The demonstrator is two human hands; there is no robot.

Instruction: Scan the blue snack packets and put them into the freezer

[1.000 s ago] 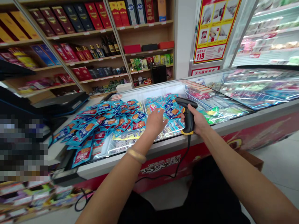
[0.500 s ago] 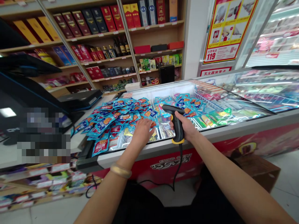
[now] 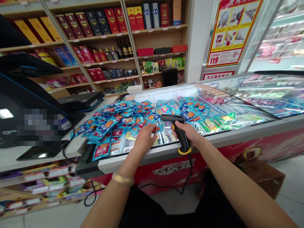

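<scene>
My right hand point(image 3: 190, 133) is wrapped round the grip of a black and yellow barcode scanner point(image 3: 182, 134), whose head points left. Its cable hangs down in front of the freezer. My left hand point(image 3: 145, 139), with a gold bangle on the wrist, pinches a small blue-edged snack packet point(image 3: 157, 129) just left of the scanner's head. Part of that packet is hidden by my fingers. To the left of this hand, a large pile of blue snack packets point(image 3: 106, 125) covers the glass top. More blue packets point(image 3: 190, 110) lie in a looser heap beyond the scanner.
The chest freezer point(image 3: 213, 142) runs across in front of me, with wire baskets and frozen goods showing through its glass. A checkout monitor point(image 3: 26, 101) stands on the counter at left. Shelves of boxed bottles point(image 3: 102, 22) line the back. A cardboard box point(image 3: 263, 177) sits on the floor at right.
The scanner has tilted, its head shifting slightly left and its base right and down. My left hand has turned a little, and the packet at its fingertips shows more clearly beside the scanner.
</scene>
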